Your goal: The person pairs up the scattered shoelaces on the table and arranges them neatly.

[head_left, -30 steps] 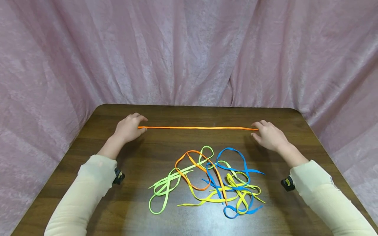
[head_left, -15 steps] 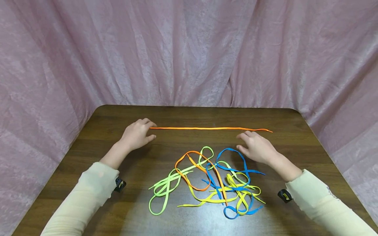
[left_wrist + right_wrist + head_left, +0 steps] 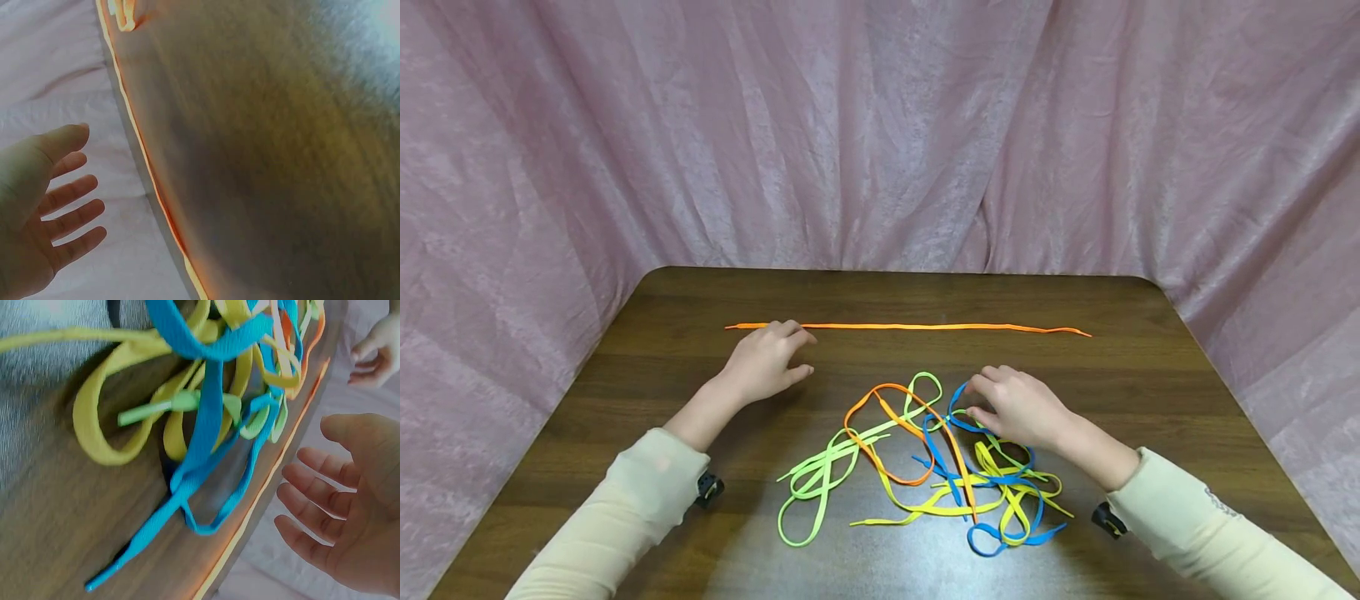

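Observation:
A straight orange shoelace [image 3: 910,327] lies across the far part of the table, both ends showing. My left hand [image 3: 766,363] is over its left stretch, fingers spread and holding nothing; in the left wrist view the hand [image 3: 44,194] appears with loose fingers. Nearer me is a tangle of a lime green shoelace [image 3: 827,467], a second orange shoelace [image 3: 958,454], a blue shoelace [image 3: 1030,537] and a yellow shoelace [image 3: 917,510]. Over the far right of this tangle my right hand [image 3: 1021,407], relaxed, hides part of the blue loop. The right wrist view shows its fingers [image 3: 315,503] with nothing between them.
The brown wooden table [image 3: 625,517] has rounded far corners. Pink curtains [image 3: 880,133] hang behind it and at both sides. Black devices sit at both wrists, the left device [image 3: 708,489] and the right device [image 3: 1108,519], by the pale sleeves.
Both hands have let go of the straight orange shoelace's ends. The right hand has moved left and nearer, over the tangle; the left hand has moved right and slightly nearer. The tangle is unchanged.

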`<state>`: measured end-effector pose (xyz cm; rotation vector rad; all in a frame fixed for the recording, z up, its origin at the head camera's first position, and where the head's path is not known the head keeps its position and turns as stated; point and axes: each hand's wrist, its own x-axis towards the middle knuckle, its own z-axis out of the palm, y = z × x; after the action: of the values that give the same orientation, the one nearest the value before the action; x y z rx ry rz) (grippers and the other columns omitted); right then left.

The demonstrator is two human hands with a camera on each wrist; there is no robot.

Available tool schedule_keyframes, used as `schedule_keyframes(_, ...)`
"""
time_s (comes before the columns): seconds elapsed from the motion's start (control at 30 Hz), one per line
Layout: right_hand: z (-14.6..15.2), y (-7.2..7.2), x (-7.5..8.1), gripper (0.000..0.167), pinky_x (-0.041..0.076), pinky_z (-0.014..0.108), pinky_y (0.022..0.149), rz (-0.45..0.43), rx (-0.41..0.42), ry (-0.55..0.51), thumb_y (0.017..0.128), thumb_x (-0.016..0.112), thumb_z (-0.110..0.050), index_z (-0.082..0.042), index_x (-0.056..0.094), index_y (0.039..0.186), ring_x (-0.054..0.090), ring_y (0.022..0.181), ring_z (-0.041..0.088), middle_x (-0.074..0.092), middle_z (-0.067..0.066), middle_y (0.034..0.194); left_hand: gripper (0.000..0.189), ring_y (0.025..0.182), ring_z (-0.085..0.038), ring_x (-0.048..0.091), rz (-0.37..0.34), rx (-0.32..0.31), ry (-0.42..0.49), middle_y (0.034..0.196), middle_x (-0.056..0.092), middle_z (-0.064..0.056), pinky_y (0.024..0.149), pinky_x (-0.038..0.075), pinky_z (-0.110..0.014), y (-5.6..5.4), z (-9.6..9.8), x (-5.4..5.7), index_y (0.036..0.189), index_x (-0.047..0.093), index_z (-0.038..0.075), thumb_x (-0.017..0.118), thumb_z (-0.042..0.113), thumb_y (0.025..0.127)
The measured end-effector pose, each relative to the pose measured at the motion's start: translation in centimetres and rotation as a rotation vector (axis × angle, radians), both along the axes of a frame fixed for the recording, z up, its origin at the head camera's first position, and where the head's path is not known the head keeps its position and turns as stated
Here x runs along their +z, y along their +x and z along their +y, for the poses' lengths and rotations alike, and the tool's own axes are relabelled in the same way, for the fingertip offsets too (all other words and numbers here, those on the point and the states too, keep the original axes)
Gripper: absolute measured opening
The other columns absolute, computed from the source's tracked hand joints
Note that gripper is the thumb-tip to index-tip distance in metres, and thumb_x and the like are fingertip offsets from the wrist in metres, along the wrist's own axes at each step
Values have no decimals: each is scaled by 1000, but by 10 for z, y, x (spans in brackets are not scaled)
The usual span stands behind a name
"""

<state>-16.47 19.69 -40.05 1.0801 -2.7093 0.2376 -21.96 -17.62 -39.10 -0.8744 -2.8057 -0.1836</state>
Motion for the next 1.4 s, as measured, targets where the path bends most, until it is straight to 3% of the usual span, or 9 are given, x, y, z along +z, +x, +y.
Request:
schedule_keyframes(0.2, -13, 9, -5, 19, 45, 27, 62, -42, 29, 29, 79, 70, -30, -14, 63, 86, 53, 72, 13, 57, -4, 81, 39, 99, -27, 57, -30, -13, -4, 107, 59, -6, 79, 48, -42, 6, 6, -5, 109, 64, 11, 73, 31, 77)
schedule_keyframes(0.63, -27, 16, -15, 37, 30, 23, 55, -58, -12, 102, 74, 70, -47, -18, 48, 66, 37, 60, 10, 37, -10, 65, 36, 89, -22, 56, -29, -66, 8, 102, 59, -3, 74, 49, -38, 14, 17, -15, 106, 66, 13, 74, 30, 76)
schedule_keyframes(1.1, -31, 21, -24, 29, 28, 23, 53, -52, -17, 122, 74, 72, -25, -20, 47, 62, 40, 59, 10, 40, -10, 62, 30, 84, -18, 56, -75, -106, -9, 96, 61, 1, 70, 48, -34, 28, 33, -21, 104, 67, 15, 70, 33, 80)
schedule_keyframes(1.4, -30, 18, -20, 20, 30, 21, 51, -57, -5, 63, 80, 62, -13, -18, 48, 67, 37, 56, 7, 40, -10, 61, 28, 82, -17, 56, -41, -208, 28, 93, 61, 1, 71, 48, -33, 39, 45, -21, 100, 67, 14, 71, 32, 79)
